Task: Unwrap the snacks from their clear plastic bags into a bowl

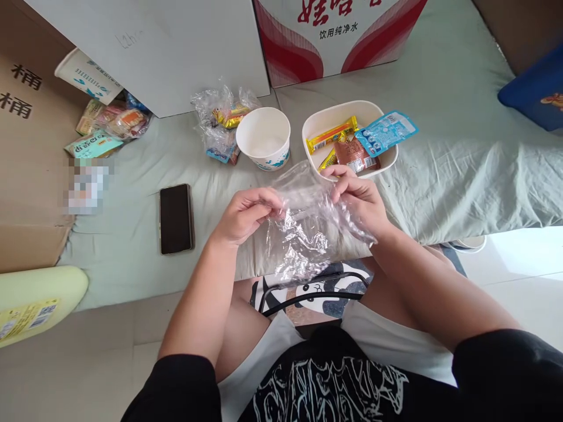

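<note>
Between my two hands hangs a clear plastic bag [303,234], crinkled and see-through, with nothing visible inside. My left hand [250,214] pinches its upper left edge between thumb and fingers. Gripping the upper right side is my right hand [358,199], fingers curled into the film. Just beyond that hand sits a white oblong tub [314,117] holding yellow snack packets [332,135], a brown packet [354,155] and a blue packet [387,135] that leans over its rim. A white paper cup [264,138] stands upright to the tub's left.
Clear bags [220,114] with small snacks lie left of the cup. A black phone [176,218] rests on the green sheet. Behind stand a white box [176,53] and a red-and-white carton [334,41]. More snack packets [105,129] and a tipped cup [88,76] lie far left.
</note>
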Available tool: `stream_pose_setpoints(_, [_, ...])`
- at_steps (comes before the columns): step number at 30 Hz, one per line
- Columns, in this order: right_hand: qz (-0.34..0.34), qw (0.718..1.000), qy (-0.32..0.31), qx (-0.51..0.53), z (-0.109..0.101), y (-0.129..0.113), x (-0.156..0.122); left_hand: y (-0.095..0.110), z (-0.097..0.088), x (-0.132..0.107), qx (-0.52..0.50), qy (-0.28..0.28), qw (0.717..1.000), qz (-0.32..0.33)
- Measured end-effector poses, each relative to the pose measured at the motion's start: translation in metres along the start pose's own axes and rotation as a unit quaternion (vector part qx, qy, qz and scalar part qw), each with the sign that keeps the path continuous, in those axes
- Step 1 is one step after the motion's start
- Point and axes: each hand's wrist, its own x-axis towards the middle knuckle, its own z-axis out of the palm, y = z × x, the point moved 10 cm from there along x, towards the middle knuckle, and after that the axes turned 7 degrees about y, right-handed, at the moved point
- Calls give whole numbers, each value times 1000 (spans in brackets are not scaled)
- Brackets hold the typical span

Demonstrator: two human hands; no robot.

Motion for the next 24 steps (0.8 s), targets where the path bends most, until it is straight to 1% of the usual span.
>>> stream_pose_setpoints(2, [38,999,21,25,-3,4,1,-3,-4,2,2,14,1000,-4])
stream_pose_setpoints(3, [60,997,22,48,-2,8,1,-4,-10,3,9,36,999,-1])
stream_pose_setpoints(5, [94,992,12,78,1,15,0,-2,-23,4,46,91,994,29])
stream_pose_setpoints(7, [106,993,-4,52,5,19,-2,6,-33,2,103,128,983,79])
stream_pose_setpoints(9, [99,995,-26,-11,8,21,-5,14,-36,0,140,138,973,121])
stream_pose_setpoints(10, [91,994,-38,-39,11,21,-7,16,-37,-1,141,141,971,132])
stream_pose_setpoints(12, [70,994,-48,-62,14,17,-9,20,-41,-3,99,159,972,141])
stream_pose_setpoints(14, [48,997,-32,-51,13,11,-10,15,-41,-2,27,163,980,112])
stream_pose_setpoints(15, [39,998,-19,-38,12,8,-10,9,-37,0,-8,151,985,80])
stream_pose_setpoints(17, [26,1000,8,-10,9,4,-9,-8,-21,2,-46,100,994,-7])
stream_pose_setpoints(18, [23,1000,16,1,7,3,-8,-16,-14,2,-47,76,995,-47])
stream_pose_setpoints(19, [26,999,16,9,7,3,-8,-21,-10,2,-44,66,994,-73])
stream_pose_setpoints(20, [34,999,6,6,8,5,-7,-24,-8,1,-40,66,993,-85])
stream_pose_setpoints(22, [60,997,-37,-32,13,12,-7,-24,-11,1,-41,82,992,-83])
stream_pose_setpoints(24, [81,990,-79,-84,16,18,-7,-24,-11,-1,-35,72,992,-93])
